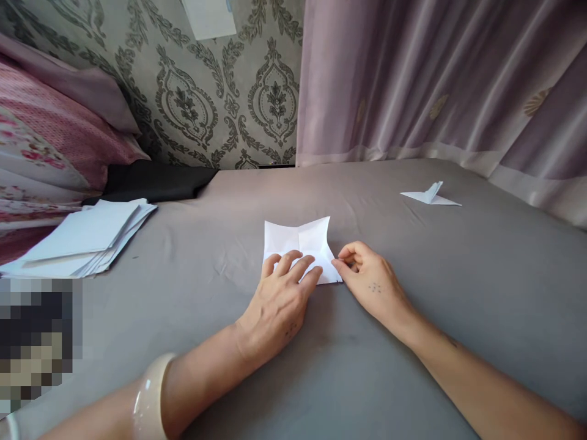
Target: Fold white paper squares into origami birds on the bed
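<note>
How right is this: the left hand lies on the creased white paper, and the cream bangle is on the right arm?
Not quite: the head view shows the cream bangle on the left arm, not the right. The left hand lies on the creased white paper.

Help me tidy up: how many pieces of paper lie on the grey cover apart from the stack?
2: the creased sheet under the left hand, and the folded paper farther off to the right. More could be hidden at the blurred lower left.
</note>
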{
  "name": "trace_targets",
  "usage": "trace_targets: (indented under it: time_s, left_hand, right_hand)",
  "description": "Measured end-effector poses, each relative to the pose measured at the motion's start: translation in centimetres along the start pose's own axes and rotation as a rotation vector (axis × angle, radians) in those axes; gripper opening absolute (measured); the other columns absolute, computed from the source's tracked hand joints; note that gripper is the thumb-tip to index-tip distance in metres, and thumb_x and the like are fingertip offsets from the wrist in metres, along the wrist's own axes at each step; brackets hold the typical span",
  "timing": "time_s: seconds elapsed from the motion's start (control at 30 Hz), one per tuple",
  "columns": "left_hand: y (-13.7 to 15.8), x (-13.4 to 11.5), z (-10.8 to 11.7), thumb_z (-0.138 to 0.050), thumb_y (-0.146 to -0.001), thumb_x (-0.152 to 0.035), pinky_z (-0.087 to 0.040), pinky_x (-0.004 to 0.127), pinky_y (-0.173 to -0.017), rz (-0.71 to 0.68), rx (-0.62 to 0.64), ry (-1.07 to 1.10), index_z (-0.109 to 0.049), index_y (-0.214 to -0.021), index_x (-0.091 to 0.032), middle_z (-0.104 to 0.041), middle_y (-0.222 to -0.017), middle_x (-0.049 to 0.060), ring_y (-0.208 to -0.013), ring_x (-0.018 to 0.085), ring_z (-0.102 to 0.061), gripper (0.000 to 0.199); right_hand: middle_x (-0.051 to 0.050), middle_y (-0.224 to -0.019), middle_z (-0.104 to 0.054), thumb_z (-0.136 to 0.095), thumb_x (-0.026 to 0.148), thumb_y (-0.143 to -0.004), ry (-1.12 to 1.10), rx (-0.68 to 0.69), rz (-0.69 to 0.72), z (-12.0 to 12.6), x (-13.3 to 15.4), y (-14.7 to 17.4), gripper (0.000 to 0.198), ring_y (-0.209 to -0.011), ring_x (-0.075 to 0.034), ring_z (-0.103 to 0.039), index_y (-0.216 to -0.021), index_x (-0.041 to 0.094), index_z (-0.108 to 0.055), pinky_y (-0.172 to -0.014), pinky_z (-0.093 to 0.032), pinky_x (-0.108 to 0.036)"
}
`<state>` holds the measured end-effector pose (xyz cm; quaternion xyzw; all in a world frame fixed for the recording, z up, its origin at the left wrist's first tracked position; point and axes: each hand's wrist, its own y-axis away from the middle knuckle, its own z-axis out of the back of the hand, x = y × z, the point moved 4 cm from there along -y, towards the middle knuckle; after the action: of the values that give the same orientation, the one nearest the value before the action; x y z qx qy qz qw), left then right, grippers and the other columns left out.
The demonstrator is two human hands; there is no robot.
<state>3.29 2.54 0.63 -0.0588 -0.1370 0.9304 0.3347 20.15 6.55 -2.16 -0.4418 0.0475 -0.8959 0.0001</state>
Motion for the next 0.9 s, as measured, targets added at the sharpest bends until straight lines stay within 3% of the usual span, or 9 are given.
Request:
trace_targets:
  time_s: [0.17,0.27,0.43,0.6,0.7,0.9]
  left_hand:
    - [-0.1,-0.4,0.2,-0.047,-0.081,-0.007,-0.030,0.047,-0.098,-0.009,-0.017,0.021,-0.050,-0.124,-0.019,-0.057,-0.133,0.008,-0.124,0.028,-0.045,0.045]
    - [-0.2,-0.1,0.1,-0.045,-0.087,-0.008,-0.030,0.047,-0.099,-0.027,-0.081,-0.061,-0.053,-0.121,-0.019,-0.061,-0.129,0.006,-0.124,0.028,-0.047,0.036]
    - [-0.5,0.9,-0.5,-0.038,-0.097,-0.012,-0.030,0.046,-0.103,-0.204,-0.120,-0.116,-0.057,-0.117,-0.019,-0.067,-0.122,0.005,-0.123,0.026,-0.052,0.028]
    - [-0.8,-0.1,-0.4,-0.038,-0.096,-0.007,-0.035,0.041,-0.106,-0.313,-0.002,-0.139,-0.059,-0.111,-0.010,-0.070,-0.109,0.010,-0.105,0.020,-0.064,0.027]
    - [-1.1,-1.1,-0.3,-0.039,-0.093,-0.004,-0.040,0.041,-0.104,-0.265,0.105,-0.170,-0.060,-0.107,-0.010,-0.070,-0.099,0.010,-0.096,0.020,-0.065,0.026]
    - [-1.8,-1.5,-0.2,-0.044,-0.090,-0.007,-0.050,0.036,-0.077,-0.187,0.235,-0.159,-0.061,-0.091,-0.015,-0.065,-0.083,0.006,-0.076,0.021,-0.063,0.018]
  right_hand:
    - [0.003,-0.066,-0.063,-0.063,0.037,-0.077,-0.196,0.036,-0.062,-0.4,-1.2,-0.8,0.018,-0.051,-0.012,-0.052,-0.079,0.023,-0.054,-0.051,-0.042,-0.026]
    - [0.003,-0.063,-0.061,-0.065,0.038,-0.076,-0.280,0.078,-0.092,-0.5,-1.3,-1.0,0.020,-0.052,-0.012,-0.053,-0.079,0.023,-0.053,-0.048,-0.043,-0.025]
    - [0.004,-0.062,-0.059,-0.064,0.037,-0.077,-0.302,0.127,-0.080,-0.5,-1.2,-1.1,0.019,-0.053,-0.012,-0.053,-0.079,0.022,-0.054,-0.048,-0.043,-0.024]
    - [0.001,-0.077,-0.065,-0.054,0.028,-0.083,-0.107,0.155,0.086,-0.1,-0.3,-0.4,0.011,-0.062,-0.012,-0.057,-0.085,0.021,-0.062,-0.059,-0.046,-0.026]
    - [-0.002,-0.096,-0.064,-0.045,0.015,-0.086,0.072,0.187,0.285,0.5,0.9,0.7,0.026,-0.069,-0.011,-0.058,-0.090,0.023,-0.069,-0.068,-0.046,-0.026]
    - [-0.003,-0.102,-0.062,-0.040,0.006,-0.084,0.344,0.285,0.409,1.6,1.3,2.4,0.039,-0.071,-0.011,-0.058,-0.100,0.023,-0.071,-0.069,-0.045,-0.027]
